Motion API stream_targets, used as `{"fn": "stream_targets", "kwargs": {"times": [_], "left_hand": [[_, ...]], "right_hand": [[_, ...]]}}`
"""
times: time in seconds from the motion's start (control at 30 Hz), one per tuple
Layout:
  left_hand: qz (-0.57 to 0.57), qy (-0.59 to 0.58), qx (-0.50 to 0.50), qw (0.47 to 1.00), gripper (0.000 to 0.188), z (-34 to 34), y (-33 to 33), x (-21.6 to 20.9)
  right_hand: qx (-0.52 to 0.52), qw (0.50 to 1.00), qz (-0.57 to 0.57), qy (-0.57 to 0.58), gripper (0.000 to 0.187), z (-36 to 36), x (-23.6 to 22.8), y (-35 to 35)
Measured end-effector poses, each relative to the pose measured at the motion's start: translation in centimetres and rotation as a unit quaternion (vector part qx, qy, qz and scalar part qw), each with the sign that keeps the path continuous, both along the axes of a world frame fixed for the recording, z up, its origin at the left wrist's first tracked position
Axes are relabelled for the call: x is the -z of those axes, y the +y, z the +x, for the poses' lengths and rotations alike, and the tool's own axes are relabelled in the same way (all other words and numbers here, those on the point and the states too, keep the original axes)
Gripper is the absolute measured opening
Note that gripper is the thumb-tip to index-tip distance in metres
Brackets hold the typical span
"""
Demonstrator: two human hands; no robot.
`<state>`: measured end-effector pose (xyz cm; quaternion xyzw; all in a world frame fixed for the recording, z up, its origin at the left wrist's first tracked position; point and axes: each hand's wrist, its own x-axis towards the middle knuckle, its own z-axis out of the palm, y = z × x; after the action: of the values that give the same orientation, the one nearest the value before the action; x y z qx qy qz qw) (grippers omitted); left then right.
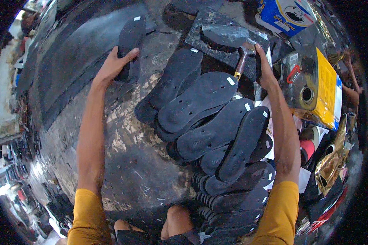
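My left hand [115,67] is closed on a black shoe sole [134,34], its thumb across the edge. The sole stands tilted at the upper left, with a small white tag at its tip. At the upper right my right hand [266,69] is closed around the upper end of a wooden-handled tool [241,65]. A brass-coloured collar shows on the tool's lower end; some of my fingers are hidden. Between my arms lie several overlapping black soles [198,100], with white tags. Another dark sole [223,40] rests on a textured dark slab [197,36] beyond them.
A yellow and blue metal can [323,90] lies right of my right forearm, with a blue and white box [280,18] behind. Stacked soles [233,202] stand near my right knee. Dark sheet material [75,61] spreads at the left; gold scraps [333,157] lie far right.
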<state>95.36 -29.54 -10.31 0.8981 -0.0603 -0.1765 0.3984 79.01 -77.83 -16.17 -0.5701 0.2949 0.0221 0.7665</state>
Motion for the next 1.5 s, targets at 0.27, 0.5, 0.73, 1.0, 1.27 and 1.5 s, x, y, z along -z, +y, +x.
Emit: {"fn": "stream_targets", "kwargs": {"times": [0.27, 0.5, 0.73, 1.0, 1.27, 1.5], "left_hand": [[0.017, 0.182, 0.201, 0.962, 0.099, -6.8, -4.4, -2.5], [-0.067, 0.221, 0.353, 0.907, 0.12, -7.0, -4.8, -1.6], [-0.03, 0.226, 0.371, 0.9, 0.133, -7.2, -4.9, -0.1], [-0.097, 0.28, 0.226, 0.928, 0.105, -7.8, -5.6, -0.3], [-0.145, 0.28, 0.263, 0.912, 0.091, -8.5, -7.2, -0.2], [0.113, -0.194, 0.186, 0.956, 0.092, -11.1, -7.3, -0.7]], "right_hand": [[0.015, 1.0, -0.002, 0.008, 0.071, 0.0, 0.1, -0.1], [0.052, 0.998, 0.017, 0.019, 0.062, 0.3, 0.8, -0.8], [0.034, 0.998, 0.031, 0.031, 0.064, 0.9, 1.4, -2.5], [0.207, 0.978, 0.019, 0.022, 0.064, 0.3, -1.0, -0.1], [0.331, 0.911, -0.245, -0.022, 0.077, 2.3, -3.5, -4.2], [0.338, 0.932, 0.015, -0.131, 0.057, 0.8, -10.0, 0.2]]}}
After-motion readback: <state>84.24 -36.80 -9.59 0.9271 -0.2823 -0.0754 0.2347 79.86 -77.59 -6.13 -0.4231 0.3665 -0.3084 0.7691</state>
